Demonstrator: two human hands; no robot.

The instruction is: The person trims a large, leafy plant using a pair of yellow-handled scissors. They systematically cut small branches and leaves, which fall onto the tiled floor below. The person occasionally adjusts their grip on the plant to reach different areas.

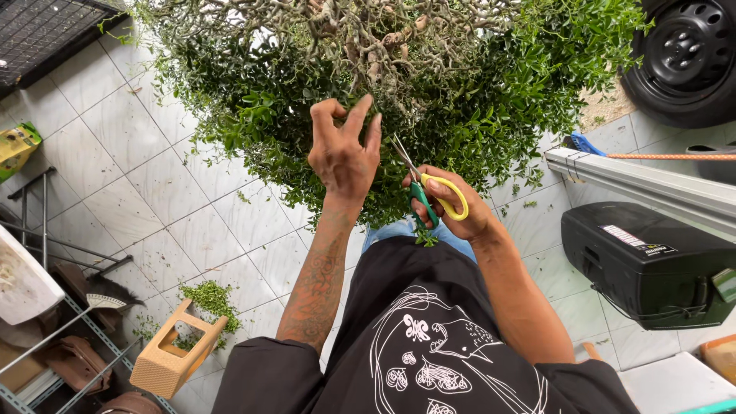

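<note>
At my right, a black hard case (648, 264) sits on the tiled floor (153, 184). On its top I see a white rectangular label (622, 235) and a smaller dark label (655, 249) beside it. At far left lies a yellow-green package (15, 146).

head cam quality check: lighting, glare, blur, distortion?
Head view: soft even daylight, faint shadows on the tiled floor; no glare; wide-angle bending at the edges, see the car wheel; left hand, scissors and shrub sharp, no motion blur.
</note>
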